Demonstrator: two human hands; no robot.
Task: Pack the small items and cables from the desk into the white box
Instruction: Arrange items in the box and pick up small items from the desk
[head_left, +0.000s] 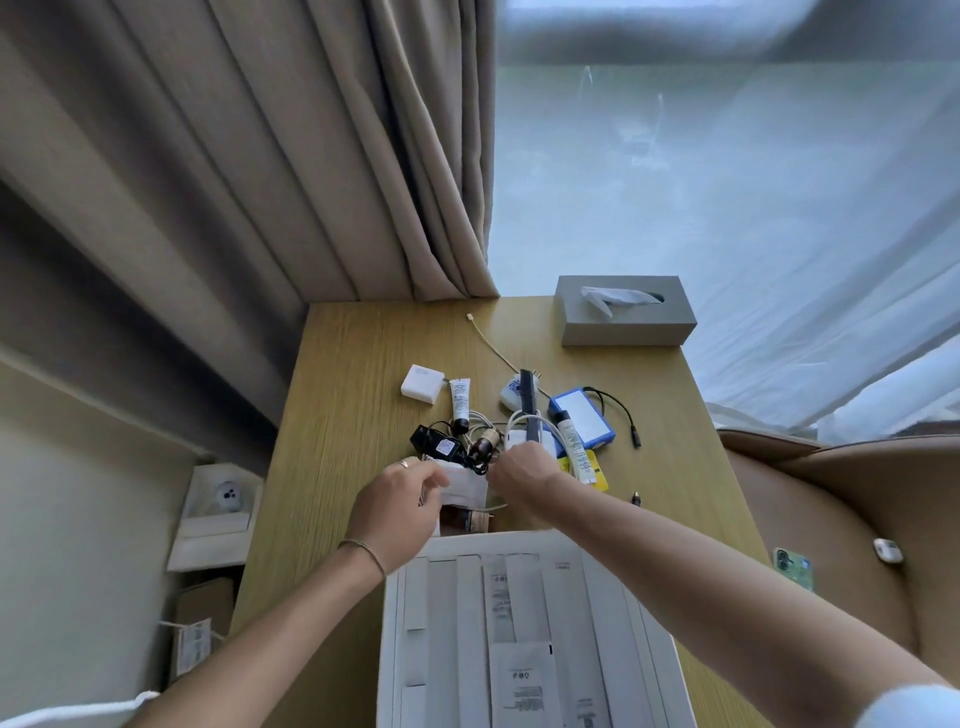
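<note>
I hold a small white packet (462, 486) pinched between left hand (400, 506) and right hand (522, 475) beyond the white box (519, 623), while chargers, tubes and cables (488, 343) remain unpacked on the desk (353, 374).

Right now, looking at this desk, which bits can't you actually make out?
All from the head view:
- White packet: both hands cover its ends; left hand, right hand.
- Brown item: hidden by the packet and left hand.
- White box: its near end runs off the bottom edge; labels too small to read.
- Cable tangle: which lead joins which plug is unclear.
- Phone on the chair: partly behind the right forearm.
</note>
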